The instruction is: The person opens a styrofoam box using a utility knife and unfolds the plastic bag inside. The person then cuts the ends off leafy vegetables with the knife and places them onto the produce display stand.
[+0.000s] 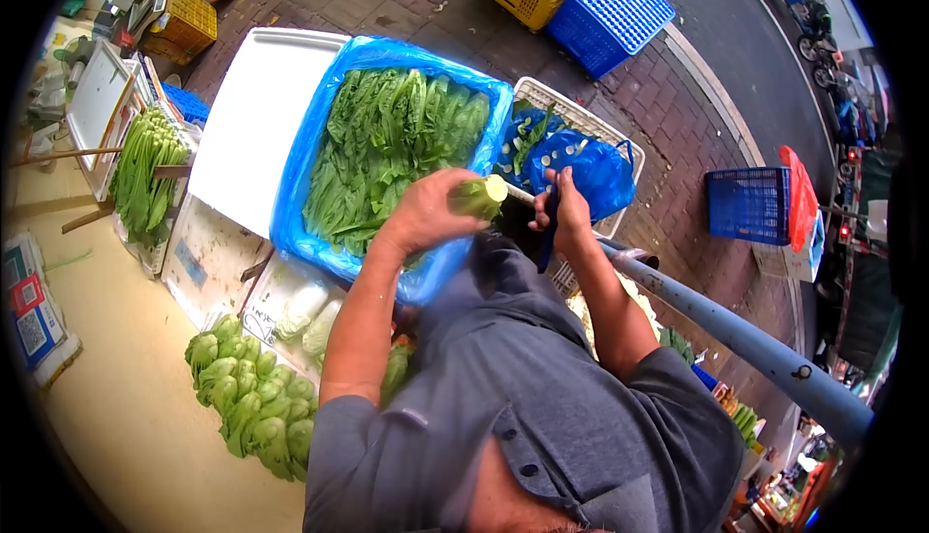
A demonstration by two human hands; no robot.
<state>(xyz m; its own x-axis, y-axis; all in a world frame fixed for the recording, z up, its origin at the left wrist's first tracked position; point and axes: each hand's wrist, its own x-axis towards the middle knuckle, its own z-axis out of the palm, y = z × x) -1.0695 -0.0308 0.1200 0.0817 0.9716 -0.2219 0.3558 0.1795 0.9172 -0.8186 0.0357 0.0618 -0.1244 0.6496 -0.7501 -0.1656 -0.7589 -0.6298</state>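
My left hand (421,212) is closed round a bunch of leafy green lettuce (476,198), its pale cut stem end turned to the right. It is over the right edge of a white foam box lined with a blue plastic sheet (290,213), where rows of long lettuce leaves (387,146) lie. My right hand (569,206) grips a narrow dark knife-like tool (548,233) pointing down toward my body; its exact kind is hard to make out. Just beyond that hand, a blue plastic bag (605,180) with pale round stem slices sits in a cream crate (634,151).
A white foam lid (256,126) leans left of the box. Green bok choy (256,397) and celery-like stalks (145,175) lie on the left. A blue-grey metal pole (745,339) crosses on the right. Blue crates (610,15) stand beside the road.
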